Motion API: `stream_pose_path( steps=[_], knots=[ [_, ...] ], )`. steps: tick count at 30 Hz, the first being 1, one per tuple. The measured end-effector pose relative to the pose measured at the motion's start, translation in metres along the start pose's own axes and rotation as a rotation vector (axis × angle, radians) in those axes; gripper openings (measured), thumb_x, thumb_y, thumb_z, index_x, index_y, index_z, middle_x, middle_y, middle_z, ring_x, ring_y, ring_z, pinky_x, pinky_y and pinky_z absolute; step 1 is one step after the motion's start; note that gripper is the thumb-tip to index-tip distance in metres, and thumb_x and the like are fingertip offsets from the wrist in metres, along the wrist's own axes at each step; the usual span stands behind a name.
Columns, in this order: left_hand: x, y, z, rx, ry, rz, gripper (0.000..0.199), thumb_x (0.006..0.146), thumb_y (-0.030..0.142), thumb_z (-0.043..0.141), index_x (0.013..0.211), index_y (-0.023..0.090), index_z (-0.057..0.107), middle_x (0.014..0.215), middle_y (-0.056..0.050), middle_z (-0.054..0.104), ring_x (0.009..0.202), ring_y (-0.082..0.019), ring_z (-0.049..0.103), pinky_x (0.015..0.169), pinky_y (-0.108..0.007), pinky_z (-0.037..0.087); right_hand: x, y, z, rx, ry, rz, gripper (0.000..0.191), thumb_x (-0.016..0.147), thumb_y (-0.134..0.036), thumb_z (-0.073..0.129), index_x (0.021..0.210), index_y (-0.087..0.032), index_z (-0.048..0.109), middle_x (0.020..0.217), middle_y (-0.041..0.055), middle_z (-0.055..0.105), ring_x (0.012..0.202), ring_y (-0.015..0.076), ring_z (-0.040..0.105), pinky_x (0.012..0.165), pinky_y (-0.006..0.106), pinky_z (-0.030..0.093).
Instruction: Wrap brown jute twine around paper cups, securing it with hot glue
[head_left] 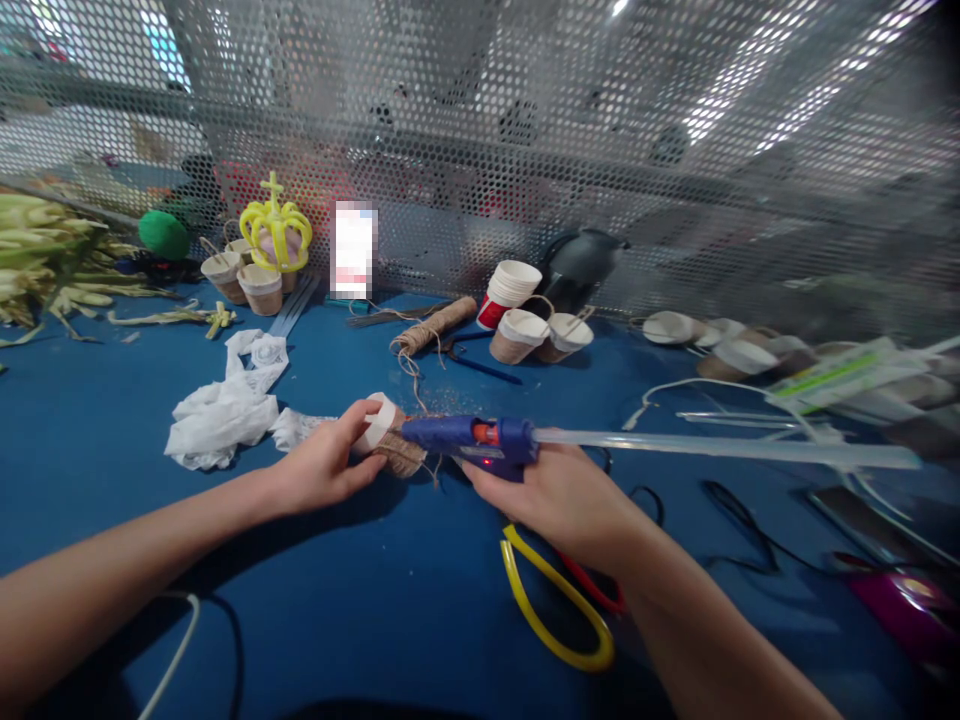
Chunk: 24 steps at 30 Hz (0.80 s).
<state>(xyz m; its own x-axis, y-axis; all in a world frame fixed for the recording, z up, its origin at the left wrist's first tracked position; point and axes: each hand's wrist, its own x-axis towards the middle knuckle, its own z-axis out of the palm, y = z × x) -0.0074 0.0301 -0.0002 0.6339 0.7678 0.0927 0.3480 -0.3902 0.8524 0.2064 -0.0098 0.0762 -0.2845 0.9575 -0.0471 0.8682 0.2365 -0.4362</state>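
My left hand (330, 462) is closed around a small paper cup (405, 455) tipped on its side, its white rim toward my fingers and brown burlap around its body. From the right, my right hand (562, 500) grips a blue glue gun (442, 434), whose nozzle end is at the cup; whether it touches is unclear. A long clear glue stick (712, 447) sticks out of the gun's back. White lace ribbon (221, 420) lies left of the cup. Loose twine strands trail behind it from a twine roll (442, 323).
Burlap-wrapped cups (517, 337) and stacked paper cups (514, 285) stand at the back, near blue-handled scissors (480, 368). Yellow-handled scissors (559, 610) lie under my right wrist. A yellow crown (275, 235) and corn husks (45, 250) are back left. Cables (750, 530) cross the right side.
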Motion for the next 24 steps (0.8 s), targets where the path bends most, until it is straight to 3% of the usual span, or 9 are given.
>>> stream_pose_path(
  steps=[8,18,24],
  knots=[
    [0.002,0.004,-0.001,0.019,-0.004,-0.005,0.039,0.080,0.021,0.046,0.115,0.017,0.029,0.105,-0.012,0.061,0.081,-0.018,0.062,0.069,-0.030,0.048,0.005,0.005,0.000,0.071,0.063,0.070,0.016,0.074,-0.028,0.047,0.064,-0.019,0.053,0.057,-0.0015,0.055,0.054,0.0139,0.047,0.053,0.025,0.039],
    [0.001,0.006,-0.002,0.002,-0.020,0.013,0.039,0.080,0.019,0.046,0.114,0.016,0.030,0.108,-0.013,0.060,0.088,-0.020,0.063,0.075,-0.031,0.048,0.012,0.008,0.002,0.117,0.106,-0.020,0.020,0.074,-0.025,0.046,0.055,-0.020,0.044,0.048,-0.0039,0.046,0.047,0.0109,0.041,0.048,0.023,0.036],
    [0.000,0.005,-0.002,-0.011,-0.011,0.006,0.038,0.079,0.019,0.047,0.114,0.017,0.031,0.109,-0.013,0.060,0.087,-0.020,0.063,0.074,-0.031,0.049,0.010,0.007,0.001,0.090,0.086,0.004,0.016,0.074,-0.024,0.046,0.058,-0.019,0.048,0.052,-0.0024,0.050,0.050,0.0123,0.044,0.051,0.024,0.037]
  ],
)
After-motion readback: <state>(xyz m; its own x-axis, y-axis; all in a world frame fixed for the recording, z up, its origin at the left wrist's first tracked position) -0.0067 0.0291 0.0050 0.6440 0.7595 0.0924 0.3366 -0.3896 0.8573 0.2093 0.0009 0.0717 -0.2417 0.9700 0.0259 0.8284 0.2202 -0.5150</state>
